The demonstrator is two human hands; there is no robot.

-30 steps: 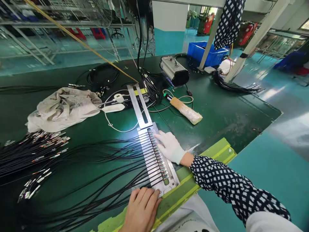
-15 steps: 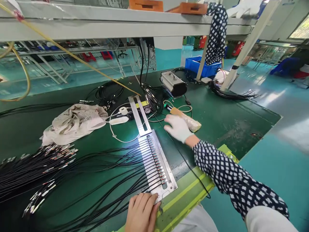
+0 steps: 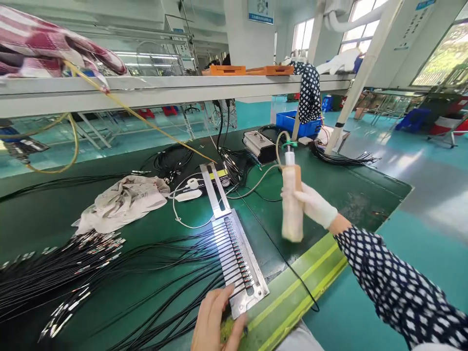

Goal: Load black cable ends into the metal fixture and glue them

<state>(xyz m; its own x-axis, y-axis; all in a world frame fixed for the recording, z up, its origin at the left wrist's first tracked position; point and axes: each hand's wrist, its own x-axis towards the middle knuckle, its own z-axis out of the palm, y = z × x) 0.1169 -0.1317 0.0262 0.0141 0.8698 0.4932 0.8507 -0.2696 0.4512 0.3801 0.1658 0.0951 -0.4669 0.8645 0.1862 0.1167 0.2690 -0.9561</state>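
Note:
My right hand [image 3: 312, 202], in a white glove, grips a wrapped dispensing syringe [image 3: 292, 204] and holds it upright above the table. A green clip and a thin hose are at its top; its lower end looks blurred. My bare left hand [image 3: 215, 319] holds the near corner of a flat metal fixture [image 3: 252, 263], with the fingertips on its left edge and the thumb at its near end. Black cables [image 3: 190, 273] run in from the left and lie side by side across the fixture, their small connector ends in a row along its slot.
A crumpled cloth [image 3: 124, 200] and a heap of cable ends [image 3: 95, 243] lie left. Behind the fixture are a black controller box [image 3: 190, 187], a metal-cased device [image 3: 259, 145] and a blue crate [image 3: 309, 129]. A shelf beam [image 3: 175, 92] spans the back; a yellow hose [image 3: 146, 119] hangs across.
My right hand has picked up the dispensing syringe from the table and brought it upright, nearer and to the right. My left thumb and fingers have spread around the fixture's corner. The view has tilted up.

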